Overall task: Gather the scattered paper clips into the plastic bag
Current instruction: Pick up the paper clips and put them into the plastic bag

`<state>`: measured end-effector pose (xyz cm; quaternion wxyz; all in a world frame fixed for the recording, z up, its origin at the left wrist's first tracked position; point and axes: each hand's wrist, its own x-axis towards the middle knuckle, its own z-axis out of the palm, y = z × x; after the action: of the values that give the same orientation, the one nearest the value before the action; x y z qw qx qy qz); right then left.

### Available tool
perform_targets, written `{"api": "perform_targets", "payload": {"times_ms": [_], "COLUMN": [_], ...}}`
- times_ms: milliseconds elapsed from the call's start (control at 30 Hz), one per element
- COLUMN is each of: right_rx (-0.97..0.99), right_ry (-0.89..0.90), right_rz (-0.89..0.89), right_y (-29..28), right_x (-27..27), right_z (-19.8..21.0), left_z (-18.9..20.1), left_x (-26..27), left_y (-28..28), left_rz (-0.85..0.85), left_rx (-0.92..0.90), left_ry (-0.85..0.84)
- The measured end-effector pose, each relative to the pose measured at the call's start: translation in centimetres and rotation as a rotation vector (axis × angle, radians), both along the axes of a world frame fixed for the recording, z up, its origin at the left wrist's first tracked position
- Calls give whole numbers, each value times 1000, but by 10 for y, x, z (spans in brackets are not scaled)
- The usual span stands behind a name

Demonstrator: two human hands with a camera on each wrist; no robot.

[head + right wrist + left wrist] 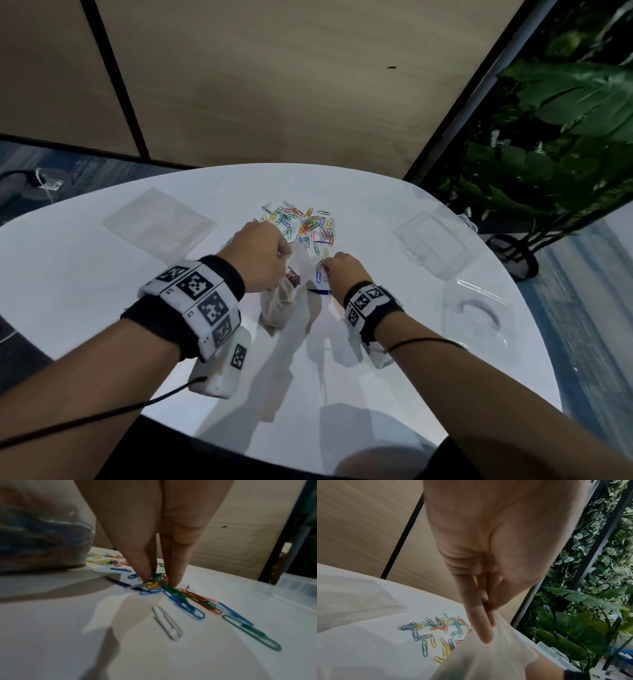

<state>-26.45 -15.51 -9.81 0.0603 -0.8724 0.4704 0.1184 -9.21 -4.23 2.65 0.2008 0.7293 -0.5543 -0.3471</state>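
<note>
Many coloured paper clips lie scattered mid-table, just beyond both hands. My left hand pinches the rim of a clear plastic bag and holds it up; the bag hangs below with clips inside. In the left wrist view, the left hand has fingers and thumb closed on the bag's film, with the clips behind. My right hand is down on the table right of the bag. There the right hand pinches a small bunch of clips; loose clips lie nearer, the bag at left.
A flat clear plastic sleeve lies at the left of the round white table. A clear plastic box and a clear lid sit at the right. A potted plant stands beyond the right edge.
</note>
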Motion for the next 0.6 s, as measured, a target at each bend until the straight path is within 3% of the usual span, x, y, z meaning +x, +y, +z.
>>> {"api": "perform_targets", "payload": {"times_ms": [133,267,367,467,533,600], "right_rx": [-14,140,455,865,1054,1173], "right_ry": [1,-254,-600,-1169,-1382,-1414], "right_rz": [-106,-469,-777,-1045,-1050,-925], "right_y": [-2,-17,-25,-19,-14,-3], "right_x": [-5,-21,-40,-38,-27,-16], "right_z": [7,14,21,42,66,94], "left_z": [-1,-1,1,2,2,1], "left_x": [-2,-7,-12,-12,-10,-9], "left_y": [-2,-4,-4,-3,-2,-3], "left_rz": [15,4,-7,1,17,34], "left_rx": [12,15,8,11,15,22], "left_ry": [12,14,7,-1,-7,-4]}}
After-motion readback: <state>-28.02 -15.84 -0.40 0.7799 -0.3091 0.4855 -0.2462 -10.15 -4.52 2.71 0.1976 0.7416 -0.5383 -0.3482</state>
